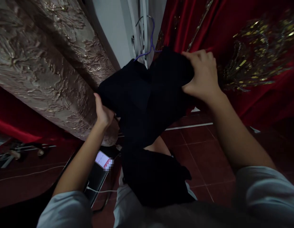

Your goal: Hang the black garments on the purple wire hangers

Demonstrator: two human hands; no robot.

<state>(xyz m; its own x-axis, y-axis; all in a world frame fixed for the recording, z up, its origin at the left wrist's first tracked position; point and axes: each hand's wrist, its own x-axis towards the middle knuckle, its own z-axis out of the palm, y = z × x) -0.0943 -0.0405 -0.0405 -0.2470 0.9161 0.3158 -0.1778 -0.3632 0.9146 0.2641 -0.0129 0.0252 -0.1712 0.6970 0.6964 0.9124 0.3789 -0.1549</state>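
A dark navy garment [137, 95] hangs in front of me on a purple wire hanger [152, 41]. At its right shoulder, my right hand [202, 76] is closed, with the thumb and fingers pinching the cloth. My left hand [104, 112] is at the garment's left side, thumb up along its edge and the other fingers hidden behind the cloth, so it appears to grip that side. Across my lap lies more black cloth [156, 177]; whether it belongs to the same garment I cannot tell.
White upright rails [144, 25] stand behind the hanger. Embossed beige curtains [54, 63] hang at left, red satin with gold sequins [256, 53] at right. Near my left forearm, a phone with a lit screen [103, 160] lies on a black surface beside a white cable [99, 191]. Red tiles [196, 155] cover the floor.
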